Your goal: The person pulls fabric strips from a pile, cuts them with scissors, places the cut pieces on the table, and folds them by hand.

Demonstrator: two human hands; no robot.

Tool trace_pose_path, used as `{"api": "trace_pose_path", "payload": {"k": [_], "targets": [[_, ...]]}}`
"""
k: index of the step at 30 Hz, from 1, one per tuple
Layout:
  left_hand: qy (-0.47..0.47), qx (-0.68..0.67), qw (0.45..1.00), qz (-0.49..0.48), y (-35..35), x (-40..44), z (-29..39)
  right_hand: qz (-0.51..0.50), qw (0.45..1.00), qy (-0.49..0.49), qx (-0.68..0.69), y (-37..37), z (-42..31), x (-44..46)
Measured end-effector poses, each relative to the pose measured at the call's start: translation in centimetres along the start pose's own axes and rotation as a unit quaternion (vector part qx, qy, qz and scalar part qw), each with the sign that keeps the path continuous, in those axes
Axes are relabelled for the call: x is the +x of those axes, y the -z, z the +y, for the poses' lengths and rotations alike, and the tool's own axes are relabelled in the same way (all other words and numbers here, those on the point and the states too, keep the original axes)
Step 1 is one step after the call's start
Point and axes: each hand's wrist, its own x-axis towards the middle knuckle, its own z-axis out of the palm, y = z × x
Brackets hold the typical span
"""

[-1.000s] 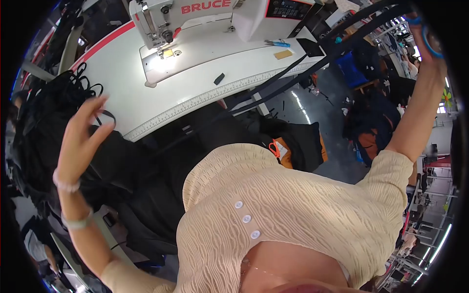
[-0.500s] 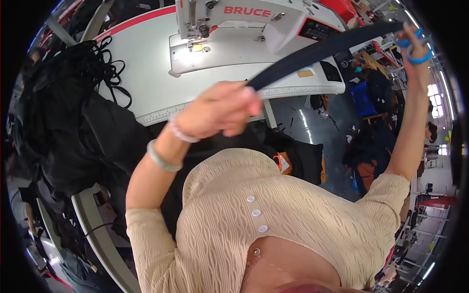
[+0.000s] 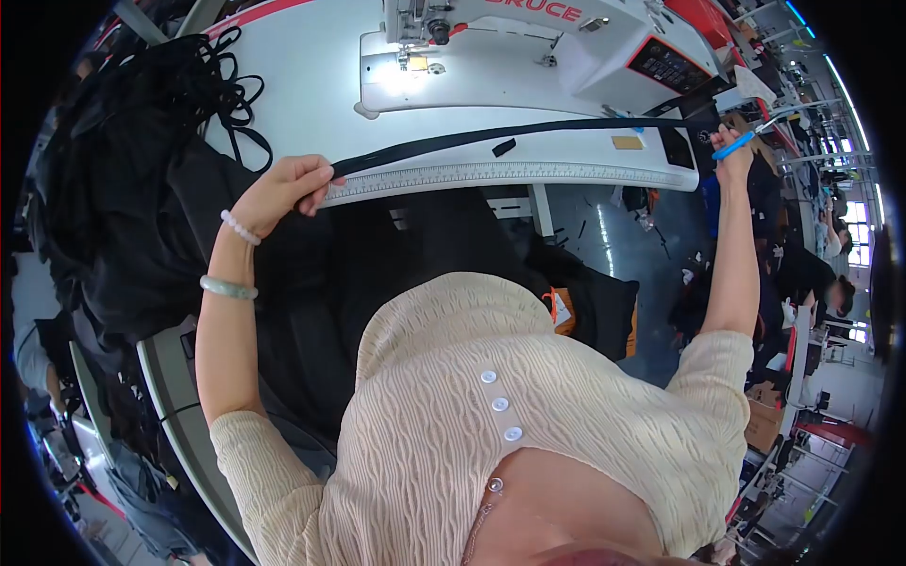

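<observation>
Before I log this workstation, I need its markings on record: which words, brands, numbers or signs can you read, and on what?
"BRUCE", in red on the sewing machine; its first letter is partly cut off.
Measuring scale along the table edge: numbers too small to read.
Control panel: characters too small and blurred.

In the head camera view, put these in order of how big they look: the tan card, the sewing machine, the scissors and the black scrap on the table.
1. Sewing machine
2. Scissors
Card and scrap: smallest, too alike to rank.
</observation>
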Motion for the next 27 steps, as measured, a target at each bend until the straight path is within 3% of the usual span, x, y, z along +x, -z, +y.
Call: {"api": "trace_pose_path", "payload": {"k": [2,3,7,12,17,18,20,21,24,25,27], "targets": [[0.010,0.034,0.999,0.021,-0.6,0.8,0.1,0.015,1.000,0.012,-0.007,0.1,1.3,1.6],[-0.040,-0.011,0.999,0.030,-0.9,1.8,-1.1,0.032,0.999,0.020,-0.015,-0.1,1.7,2.1],[0.001,0.015,0.997,0.076,-1.9,3.5,-1.2,0.063,0.997,0.024,-0.032,0.5,4.4,4.8],[-0.011,0.023,0.985,0.170,-3.0,4.8,-1.7,0.117,0.992,0.031,-0.030,-0.1,6.2,6.6],[-0.036,0.008,0.971,0.236,-4.2,5.1,-1.9,0.161,0.979,0.010,-0.126,-0.2,7.2,6.9],[-0.031,0.005,0.970,0.240,-4.2,5.0,-1.8,0.165,0.944,0.051,-0.282,-1.1,6.3,5.4],[-0.024,-0.001,0.969,0.245,-4.5,5.0,-1.4,0.161,0.798,0.128,-0.567,-3.2,3.1,1.2],[-0.022,-0.001,0.968,0.248,-4.7,5.0,-1.3,0.163,0.789,0.114,-0.581,-2.7,3.5,1.4],[-0.017,-0.003,0.966,0.257,-5.1,5.1,-1.1,0.158,0.841,0.290,-0.428,-2.4,5.2,-0.5],[-0.017,-0.005,0.965,0.261,-5.2,5.1,-1.1,0.098,0.919,0.239,-0.299,-3.4,4.5,-2.6],[-0.015,-0.030,0.966,0.257,-5.5,5.3,-1.1,0.016,0.956,0.211,-0.206,-6.5,3.0,-8.2]]}}
